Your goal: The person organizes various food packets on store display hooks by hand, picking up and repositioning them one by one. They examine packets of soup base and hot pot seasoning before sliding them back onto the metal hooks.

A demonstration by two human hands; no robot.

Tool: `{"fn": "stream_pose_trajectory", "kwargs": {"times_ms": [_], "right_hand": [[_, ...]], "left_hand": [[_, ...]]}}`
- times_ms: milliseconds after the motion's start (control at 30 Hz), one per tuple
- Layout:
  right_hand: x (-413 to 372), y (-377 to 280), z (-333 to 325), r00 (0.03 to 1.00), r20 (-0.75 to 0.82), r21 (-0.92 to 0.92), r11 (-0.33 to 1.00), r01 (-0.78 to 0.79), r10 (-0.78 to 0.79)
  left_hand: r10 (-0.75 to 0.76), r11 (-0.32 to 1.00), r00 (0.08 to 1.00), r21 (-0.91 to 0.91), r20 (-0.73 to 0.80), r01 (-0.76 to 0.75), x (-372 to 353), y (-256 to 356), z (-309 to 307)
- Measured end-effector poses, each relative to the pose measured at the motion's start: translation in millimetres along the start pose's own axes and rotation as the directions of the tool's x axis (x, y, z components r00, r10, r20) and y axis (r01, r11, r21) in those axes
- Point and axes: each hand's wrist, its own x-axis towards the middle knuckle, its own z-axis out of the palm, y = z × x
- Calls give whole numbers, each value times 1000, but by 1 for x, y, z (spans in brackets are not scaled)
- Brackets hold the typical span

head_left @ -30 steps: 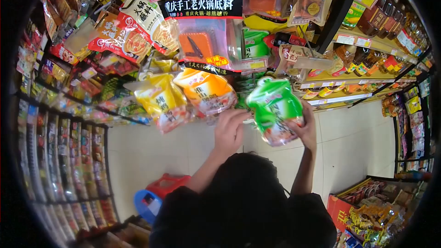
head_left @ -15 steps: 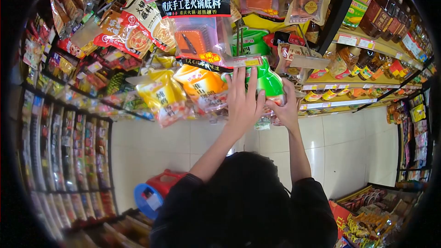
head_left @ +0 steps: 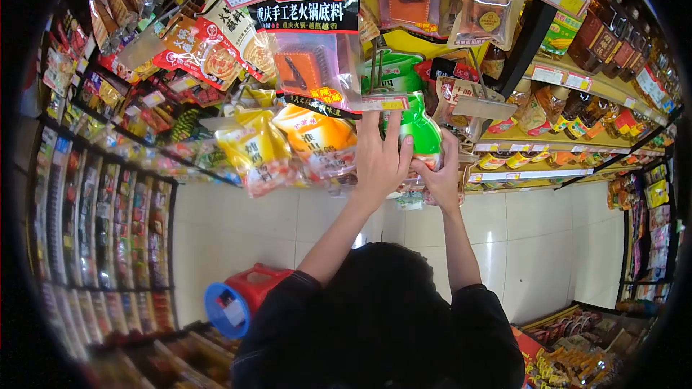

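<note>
A green packet hangs at the shelf front, below a clear price-tag holder. My left hand lies against its left side, fingers pointing up and their tips partly hidden behind the tag holder. On the packet's lower right edge, my right hand grips with thumb and fingers. To the left hang an orange-and-white packet and a yellow packet. Above them is a black-topped packet with a red-orange block inside.
Sauce bottles stand on the right shelves. A red basket and a blue round container are on the tiled floor at lower left. Packed shelves line the left side.
The view has shifted slightly. Both hands remain at the green packet, and my left hand's fingers sit a little further behind the tag holder.
</note>
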Motion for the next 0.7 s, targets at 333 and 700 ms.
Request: {"fn": "stream_pose_trajectory", "kwargs": {"times_ms": [333,700], "right_hand": [[11,21,9,996,-59,-65,996,-66,62],[31,20,18,986,-161,-242,970,-6,-35]], "left_hand": [[2,993,999,119,34,-6,-1,-12,25],[18,999,999,49,40,-20,-5,-13,25]]}}
